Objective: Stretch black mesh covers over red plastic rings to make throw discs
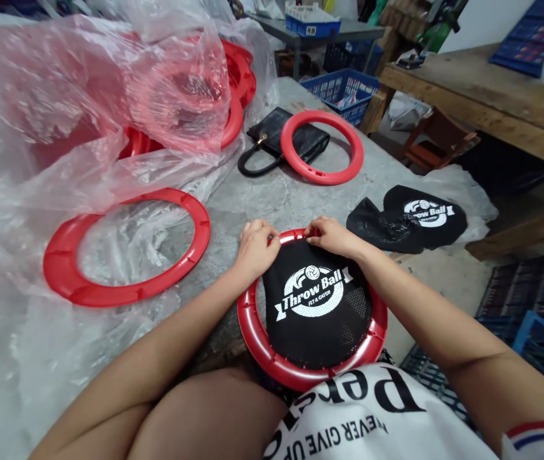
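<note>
Head view, looking down over a grey worktable (272, 204) at a seated person's two bare forearms. Both hands sit close together at the far rim of a red plastic ring (258, 338), which lies at the near edge of the table, partly overhanging toward the person's lap. A black mesh disc (317, 319) printed in white with "Throw Ball" is spread across the ring. The left hand (256, 246) has its fingers curled down, pinching the mesh edge against the rim. The right hand (332, 235), just beside it, pinches the same edge in the same way. Both are clamped on mesh and rim together, thumbs nearly meeting.

To the right, near the table's right edge, a small pile of spare mesh discs (408, 220) lies loose, the same logo showing on the top one. Further back, toward the far edge, a second red ring (322, 147) rests half on a black handbag (272, 144). At the left, a third red ring (128, 246) lies flat on crumpled clear plastic sheeting (61, 128). More red rings show through the sheeting at the far left corner. Beyond the table stand a blue basket (343, 89) and a wooden bench (482, 96).
</note>
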A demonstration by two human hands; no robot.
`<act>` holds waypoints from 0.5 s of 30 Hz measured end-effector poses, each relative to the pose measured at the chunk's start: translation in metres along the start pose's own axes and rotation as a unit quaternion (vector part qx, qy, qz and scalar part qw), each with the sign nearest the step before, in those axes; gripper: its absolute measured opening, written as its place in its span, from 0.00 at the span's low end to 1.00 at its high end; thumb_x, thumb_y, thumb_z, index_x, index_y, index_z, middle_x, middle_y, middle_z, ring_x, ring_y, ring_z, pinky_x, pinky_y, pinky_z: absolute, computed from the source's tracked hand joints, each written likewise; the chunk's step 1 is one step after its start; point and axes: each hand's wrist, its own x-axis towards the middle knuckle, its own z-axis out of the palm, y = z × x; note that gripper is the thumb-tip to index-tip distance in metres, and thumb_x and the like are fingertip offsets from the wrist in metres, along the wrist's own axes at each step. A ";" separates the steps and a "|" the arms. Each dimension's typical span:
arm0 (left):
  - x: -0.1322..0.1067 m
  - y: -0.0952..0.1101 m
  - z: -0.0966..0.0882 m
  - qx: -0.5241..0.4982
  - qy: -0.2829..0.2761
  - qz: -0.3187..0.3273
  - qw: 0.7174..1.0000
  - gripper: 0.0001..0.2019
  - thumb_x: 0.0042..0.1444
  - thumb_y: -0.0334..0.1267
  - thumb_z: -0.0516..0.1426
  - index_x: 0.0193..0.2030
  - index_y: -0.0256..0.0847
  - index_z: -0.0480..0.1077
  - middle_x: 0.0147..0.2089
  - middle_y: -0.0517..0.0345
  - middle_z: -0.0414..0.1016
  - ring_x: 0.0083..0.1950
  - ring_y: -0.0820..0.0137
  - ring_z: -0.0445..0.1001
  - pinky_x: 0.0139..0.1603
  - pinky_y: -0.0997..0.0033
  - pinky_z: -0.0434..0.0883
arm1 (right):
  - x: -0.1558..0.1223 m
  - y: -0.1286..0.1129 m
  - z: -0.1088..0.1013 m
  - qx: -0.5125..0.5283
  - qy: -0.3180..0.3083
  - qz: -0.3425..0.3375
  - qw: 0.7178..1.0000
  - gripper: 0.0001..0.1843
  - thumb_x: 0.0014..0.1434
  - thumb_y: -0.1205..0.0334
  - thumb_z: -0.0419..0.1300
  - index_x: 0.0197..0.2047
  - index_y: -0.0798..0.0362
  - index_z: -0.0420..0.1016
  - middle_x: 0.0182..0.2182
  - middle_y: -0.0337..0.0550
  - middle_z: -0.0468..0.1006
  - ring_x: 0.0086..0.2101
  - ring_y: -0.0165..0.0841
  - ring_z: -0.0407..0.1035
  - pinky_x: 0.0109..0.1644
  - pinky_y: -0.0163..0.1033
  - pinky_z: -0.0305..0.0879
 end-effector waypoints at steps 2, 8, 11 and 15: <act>-0.001 0.005 0.002 0.022 -0.017 0.016 0.999 0.08 0.60 0.35 0.55 0.36 0.42 0.77 0.49 0.51 0.74 0.57 0.58 0.68 0.65 0.53 0.64 | -0.003 -0.002 -0.004 -0.011 0.026 -0.002 1.000 0.10 0.56 0.67 0.64 0.42 0.51 0.81 0.47 0.50 0.77 0.51 0.45 0.68 0.62 0.52 0.62; 0.004 0.017 0.011 0.042 -0.059 0.009 0.997 0.06 0.58 0.40 0.60 0.38 0.42 0.78 0.50 0.51 0.73 0.57 0.55 0.66 0.63 0.50 0.63 | 0.012 -0.013 -0.007 0.043 -0.031 -0.072 0.996 0.05 0.54 0.67 0.67 0.36 0.52 0.82 0.53 0.48 0.77 0.62 0.46 0.63 0.70 0.53 0.51; 0.007 0.015 0.017 0.026 -0.062 -0.016 0.998 0.04 0.58 0.37 0.60 0.34 0.42 0.77 0.47 0.52 0.73 0.56 0.56 0.67 0.62 0.52 0.64 | 0.017 -0.010 0.001 0.073 -0.062 -0.072 0.993 0.05 0.53 0.69 0.66 0.34 0.52 0.82 0.53 0.46 0.78 0.64 0.45 0.61 0.71 0.53 0.49; 0.010 0.009 0.022 -0.022 -0.049 -0.031 0.998 0.05 0.58 0.34 0.59 0.31 0.42 0.75 0.45 0.55 0.74 0.54 0.59 0.69 0.63 0.54 0.65 | 0.018 -0.002 0.013 0.092 -0.028 -0.070 0.993 0.03 0.52 0.67 0.67 0.32 0.50 0.81 0.58 0.45 0.76 0.63 0.46 0.63 0.71 0.56 0.49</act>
